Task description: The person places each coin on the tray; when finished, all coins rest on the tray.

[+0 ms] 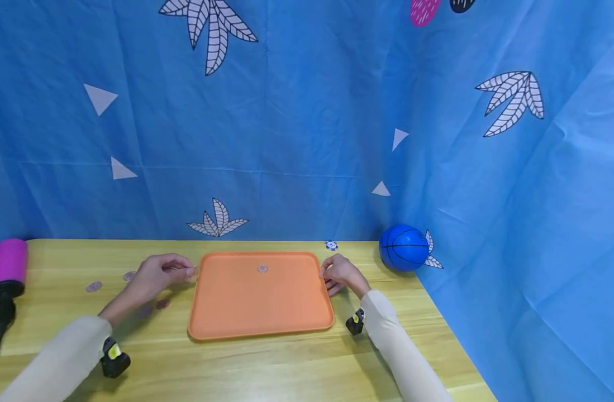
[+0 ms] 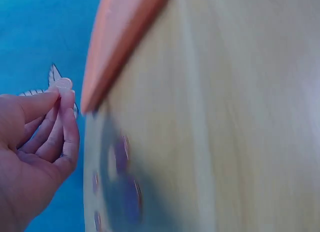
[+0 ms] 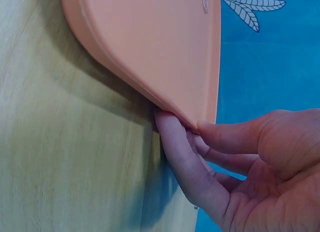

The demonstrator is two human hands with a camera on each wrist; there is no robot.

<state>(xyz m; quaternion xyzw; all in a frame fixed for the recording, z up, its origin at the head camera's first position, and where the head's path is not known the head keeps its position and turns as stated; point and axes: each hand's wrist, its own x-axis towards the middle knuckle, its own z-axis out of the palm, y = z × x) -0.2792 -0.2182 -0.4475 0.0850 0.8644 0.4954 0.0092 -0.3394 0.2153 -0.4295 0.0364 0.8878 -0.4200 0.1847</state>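
While our right hand (image 1: 343, 274) pinches the right rim of the flat orange plastic tray (image 1: 260, 312) — thumb on top, fingers curled under the edge, clear in the right wrist view (image 3: 240, 157) — our left hand (image 1: 156, 275) sits just beside the tray's left rim. Left thumb and forefinger pinch a small pale round coin-like disc (image 2: 63, 84), held just off the tray's far left corner.

Tray lies flat on the light wooden table (image 1: 266, 368), centred in front of us. One more small pale disc (image 1: 262, 268) lies inside the tray near its far edge. Several purplish discs (image 1: 93, 287) lie scattered on the table left of the tray, near and under the left hand; they are blurred in the left wrist view.

A blue-and-white poker-style chip (image 1: 331, 245) lies at the table's far edge, beyond the tray. A blue rubber basketball (image 1: 404, 248) rests at the far right corner, against the blue leaf-print backdrop (image 1: 307, 123). A magenta-and-black hand pump (image 1: 5, 279) lies at the left edge.

No readable writing or brand on anything — chip markings too small to tell.
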